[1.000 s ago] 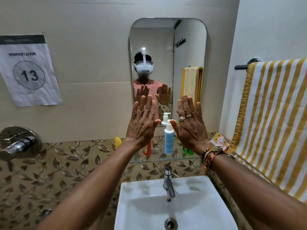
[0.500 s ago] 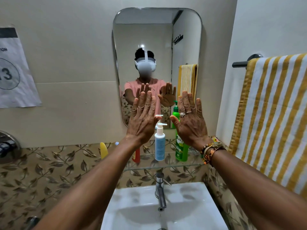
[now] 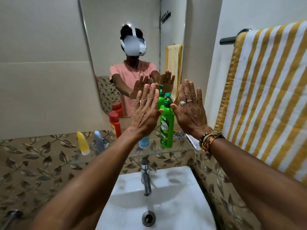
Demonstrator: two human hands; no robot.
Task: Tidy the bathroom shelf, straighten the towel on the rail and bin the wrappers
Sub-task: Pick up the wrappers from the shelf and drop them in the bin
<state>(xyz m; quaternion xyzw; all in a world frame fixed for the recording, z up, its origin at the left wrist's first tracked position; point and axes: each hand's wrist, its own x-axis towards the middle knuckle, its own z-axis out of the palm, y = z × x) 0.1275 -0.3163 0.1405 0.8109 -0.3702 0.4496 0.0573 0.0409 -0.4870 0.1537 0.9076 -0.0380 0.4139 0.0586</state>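
Observation:
My left hand [image 3: 146,110] and my right hand [image 3: 191,110] are raised side by side in front of the mirror, fingers straight, holding nothing. Behind them a glass shelf [image 3: 116,156] carries a green pump bottle [image 3: 167,128], a red bottle [image 3: 115,124], a yellow tube [image 3: 83,143], a grey-blue tube [image 3: 99,141] and a light blue bottle [image 3: 144,143] mostly hidden by my left wrist. A yellow and white striped towel [image 3: 269,90] hangs over the dark rail [image 3: 228,41] on the right wall.
A mirror [image 3: 132,22] on the wall shows a person wearing a headset with both palms up. Below the shelf is a white sink [image 3: 182,205] with a chrome tap [image 3: 146,178]. Leaf-patterned tiles line the lower walls.
The view has shifted right and closer to the mirror, so the paper sign on the left wall is out of frame. Both hands stay raised and flat, slightly further apart.

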